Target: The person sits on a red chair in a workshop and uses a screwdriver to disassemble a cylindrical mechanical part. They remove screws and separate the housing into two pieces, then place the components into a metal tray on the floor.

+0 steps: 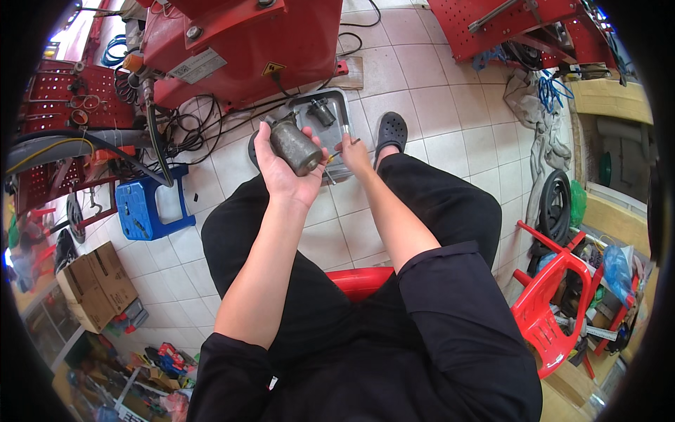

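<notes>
My left hand (285, 169) cradles a worn grey metal cylindrical part (295, 148) in its palm, fingers curled around it and its rounded end tilted toward me. My right hand (355, 156) is closed on a slim tool (346, 131) with a light metallic section, perhaps a brush, at the right side of a grey plastic tray (336, 96). A smaller dark metal cylindrical part (322, 112) lies in the tray, just beyond the part in my left hand.
A red machine (239, 46) with cables stands ahead, red perforated racks (478, 28) at both sides. A blue stool (137, 207) and cardboard box (98, 285) are at left, a red plastic chair (545, 316) and tyres (555, 211) at right. I sit on a red seat (358, 280).
</notes>
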The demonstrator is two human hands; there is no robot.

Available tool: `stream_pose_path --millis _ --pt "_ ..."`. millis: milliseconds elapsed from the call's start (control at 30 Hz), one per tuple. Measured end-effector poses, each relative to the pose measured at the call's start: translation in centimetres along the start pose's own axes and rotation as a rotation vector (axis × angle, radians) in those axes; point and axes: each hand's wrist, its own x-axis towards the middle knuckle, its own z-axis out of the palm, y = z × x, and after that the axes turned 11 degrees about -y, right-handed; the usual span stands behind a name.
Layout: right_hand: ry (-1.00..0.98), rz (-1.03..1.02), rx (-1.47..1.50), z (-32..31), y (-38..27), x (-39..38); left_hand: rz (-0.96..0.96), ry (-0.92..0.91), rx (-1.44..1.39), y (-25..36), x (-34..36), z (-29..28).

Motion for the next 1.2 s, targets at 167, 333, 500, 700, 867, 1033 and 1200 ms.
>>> stream_pose_path --millis 167,333,500,700,867,1033,1200 --pt "-0.001 -0.017 0.064 0.2 0.9 0.3 -0.007 0.018 0.007 -0.1 0.0 0.1" --pt "0.017 -0.014 0.106 0.0 2.1 1.0 -0.016 -0.001 0.001 -0.2 0.1 0.1" --pt "0.028 0.016 0.093 -1.2 3.0 1.7 -0.021 -0.007 0.005 -0.3 0.3 0.0" --pt "0.07 -0.034 0.102 -2.3 2.6 1.4 -0.009 0.001 0.015 -0.3 0.2 0.1" --pt "0.089 -0.083 0.075 -2.5 2.6 1.9 -0.009 0.001 0.022 -0.2 0.2 0.0" --pt "0.136 -0.081 0.064 -2.4 2.7 2.1 -0.009 -0.002 0.022 -0.2 0.1 0.1" --pt "0.145 -0.085 0.099 -2.9 2.4 2.1 -0.009 0.008 0.017 -0.2 0.1 0.1"
